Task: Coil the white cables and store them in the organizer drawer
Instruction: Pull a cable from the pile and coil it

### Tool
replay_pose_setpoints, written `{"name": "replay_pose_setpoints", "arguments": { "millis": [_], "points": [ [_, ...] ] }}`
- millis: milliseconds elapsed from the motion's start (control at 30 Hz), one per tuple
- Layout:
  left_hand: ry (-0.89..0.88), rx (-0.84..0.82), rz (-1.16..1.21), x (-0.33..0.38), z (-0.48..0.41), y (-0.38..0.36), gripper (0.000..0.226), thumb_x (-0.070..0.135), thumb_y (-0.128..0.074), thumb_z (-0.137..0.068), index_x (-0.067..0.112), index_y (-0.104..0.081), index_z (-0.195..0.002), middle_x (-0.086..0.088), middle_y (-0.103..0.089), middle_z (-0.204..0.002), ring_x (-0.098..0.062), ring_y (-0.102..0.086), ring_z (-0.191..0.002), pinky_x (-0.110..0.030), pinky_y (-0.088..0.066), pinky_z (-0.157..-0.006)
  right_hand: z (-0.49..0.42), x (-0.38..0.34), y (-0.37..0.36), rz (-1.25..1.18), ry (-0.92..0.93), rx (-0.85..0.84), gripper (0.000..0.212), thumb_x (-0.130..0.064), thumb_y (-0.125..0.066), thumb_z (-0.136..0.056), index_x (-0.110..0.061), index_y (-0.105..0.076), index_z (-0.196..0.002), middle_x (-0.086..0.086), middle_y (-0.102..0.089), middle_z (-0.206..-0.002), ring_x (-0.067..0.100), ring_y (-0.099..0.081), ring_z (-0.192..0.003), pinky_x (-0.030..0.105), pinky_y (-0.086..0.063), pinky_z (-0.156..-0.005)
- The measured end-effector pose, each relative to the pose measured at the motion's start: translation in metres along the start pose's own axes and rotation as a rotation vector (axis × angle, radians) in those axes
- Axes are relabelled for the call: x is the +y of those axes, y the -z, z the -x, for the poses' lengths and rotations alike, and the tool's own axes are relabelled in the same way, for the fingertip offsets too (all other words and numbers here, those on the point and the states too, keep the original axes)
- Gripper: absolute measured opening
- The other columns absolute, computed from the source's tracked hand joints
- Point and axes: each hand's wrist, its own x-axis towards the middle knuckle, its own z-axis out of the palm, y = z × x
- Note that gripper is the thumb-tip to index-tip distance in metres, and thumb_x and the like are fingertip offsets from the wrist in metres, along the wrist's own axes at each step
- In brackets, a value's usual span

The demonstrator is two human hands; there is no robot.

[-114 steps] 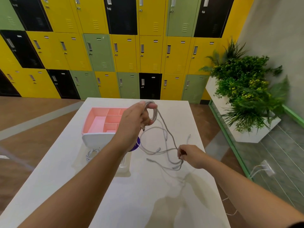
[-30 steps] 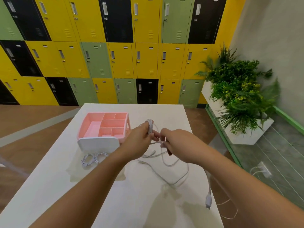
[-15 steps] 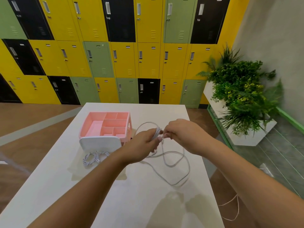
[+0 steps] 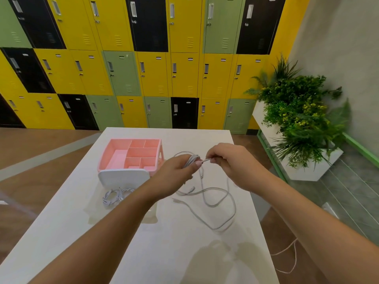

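Observation:
My left hand grips a small bundle of white cable loops over the white table. My right hand pinches a strand of the same white cable right beside the bundle. The rest of that cable trails in loose loops on the table below both hands. The pink organizer with several compartments stands at the left, its white drawer front facing me. A coiled white cable lies in front of the organizer, partly behind my left forearm.
A wall of yellow, green and black lockers runs behind the table. A white planter with green plants stands to the right. A thin cord lies on the floor past the table's right edge.
The left hand has gathered more loops into its bundle and dropped lower over the table. The right hand has come up close to it, and the loose cable on the table has shortened.

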Motion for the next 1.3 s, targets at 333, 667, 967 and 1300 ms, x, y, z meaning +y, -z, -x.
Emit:
{"name": "replay_pose_setpoints", "arguments": {
  "millis": [333,667,967,1300],
  "points": [
    [0.011,0.110,0.070,0.004,0.000,0.009,0.025,0.024,-0.049,-0.101,0.013,-0.071,-0.100,0.005,-0.060,-0.076,0.006,-0.054,-0.061,-0.008,-0.045,-0.060,0.009,0.019,-0.005,-0.001,-0.052,0.071,0.013,-0.007,-0.053,-0.095,-0.009,-0.064,-0.103,-0.001,-0.064,-0.093,0.010,-0.052,-0.083,0.012,-0.036,-0.071],
    [0.106,-0.138,-0.099,-0.006,0.003,0.015,0.045,0.046,-0.048,-0.097,0.005,-0.064,-0.107,0.011,-0.053,-0.068,0.001,-0.051,-0.059,-0.022,-0.047,-0.068,0.008,0.020,0.007,0.125,0.114,0.153,0.022,-0.006,-0.045,-0.091,-0.010,-0.065,-0.100,-0.006,-0.059,-0.083,0.022,-0.054,-0.078,0.041,-0.050,-0.064],
    [0.130,-0.236,0.252,0.011,0.006,0.010,0.041,0.030,-0.036,-0.105,0.008,-0.070,-0.099,0.012,-0.032,-0.056,-0.005,-0.034,-0.050,-0.027,-0.044,-0.071,-0.009,0.025,0.002,-0.073,-0.073,0.102,0.017,-0.011,-0.052,-0.097,-0.015,-0.067,-0.104,-0.009,-0.063,-0.089,0.003,-0.056,-0.082,0.022,-0.042,-0.072],
    [0.167,-0.089,0.377,0.006,0.001,0.010,0.039,0.027,-0.035,-0.105,0.012,-0.065,-0.083,0.010,-0.032,-0.055,-0.005,-0.033,-0.047,-0.024,-0.046,-0.065,0.004,-0.004,-0.034,-0.309,-0.008,0.245,0.022,-0.017,-0.064,-0.091,-0.015,-0.065,-0.113,-0.006,-0.061,-0.106,0.004,-0.059,-0.093,0.011,-0.049,-0.078]
  ]
}}
